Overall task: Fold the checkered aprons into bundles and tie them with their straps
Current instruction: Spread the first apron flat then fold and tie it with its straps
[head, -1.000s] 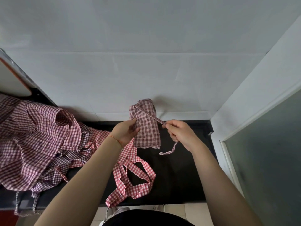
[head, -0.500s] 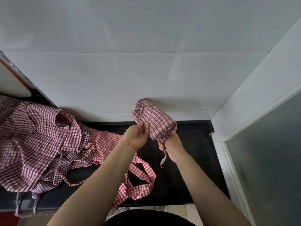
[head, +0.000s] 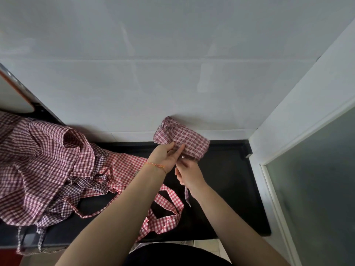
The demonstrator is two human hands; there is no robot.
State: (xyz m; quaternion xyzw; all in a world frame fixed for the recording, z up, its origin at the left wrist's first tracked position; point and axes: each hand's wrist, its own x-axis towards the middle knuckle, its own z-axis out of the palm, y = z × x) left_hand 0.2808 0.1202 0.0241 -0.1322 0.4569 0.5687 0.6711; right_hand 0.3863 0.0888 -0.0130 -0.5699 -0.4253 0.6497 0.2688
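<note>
Rolled apron bundle [head: 181, 139] was held up just above the black surface [head: 226, 181], left hand [head: 165, 157] gripping its near side, right hand [head: 189, 174] below pinching the strap [head: 187, 196]; judged best: keep strap taut, cinch before releasing roll.

A black countertop [head: 226, 189] runs along a white tiled wall [head: 172, 83] in soft daylight; a white-framed frosted glass panel [head: 317, 189] stands at right.
</note>
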